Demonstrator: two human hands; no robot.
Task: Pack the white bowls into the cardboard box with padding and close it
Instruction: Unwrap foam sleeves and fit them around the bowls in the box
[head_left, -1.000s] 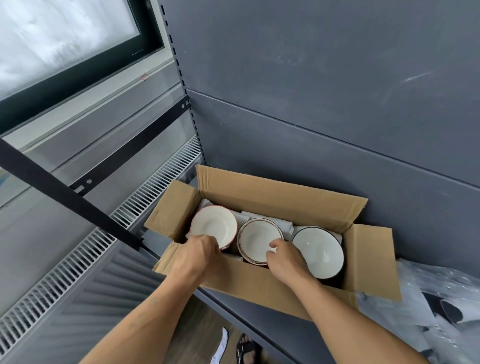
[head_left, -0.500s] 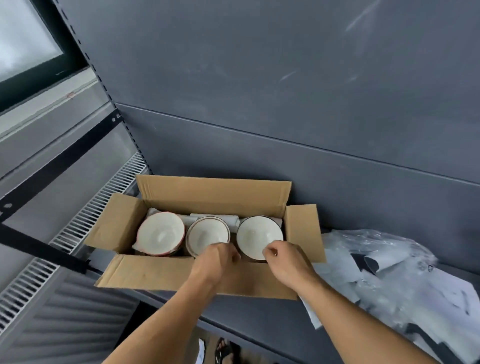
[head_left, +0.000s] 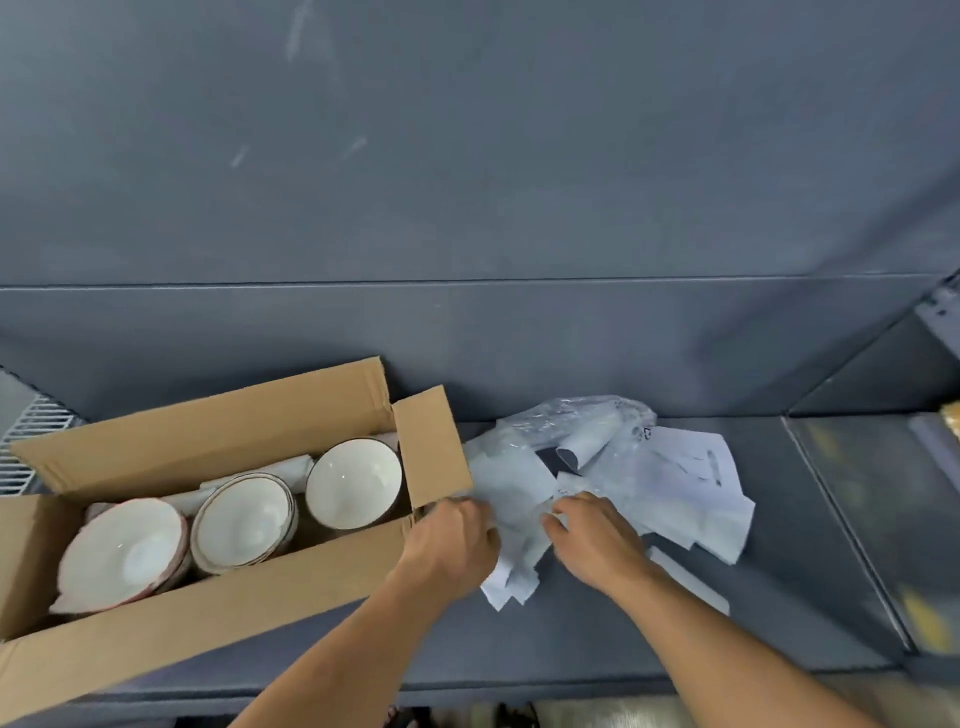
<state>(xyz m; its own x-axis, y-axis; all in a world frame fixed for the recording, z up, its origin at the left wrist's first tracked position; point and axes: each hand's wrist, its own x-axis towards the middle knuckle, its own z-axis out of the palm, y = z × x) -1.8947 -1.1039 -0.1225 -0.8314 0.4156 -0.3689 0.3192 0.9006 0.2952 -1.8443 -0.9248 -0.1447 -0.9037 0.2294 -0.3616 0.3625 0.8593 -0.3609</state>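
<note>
With the 3 white ceramic bowls (head_left: 241, 519) in a row in the open brown cardboard box (head_left: 208, 623), both hands have moved to the crumpled pale padding sheets (head_left: 649, 483) just beside it, the right hand (head_left: 592, 535) pinching them (left hand (head_left: 452, 540) curled, grip unclear), so top padding seems next.

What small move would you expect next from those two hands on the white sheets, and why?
Probably lift one sheet off the pile of white sheets beside the cardboard box and carry it over the bowls. The left hand and right hand both rest on that pile, the three bowls sit uncovered, and the flaps stand open.
</note>
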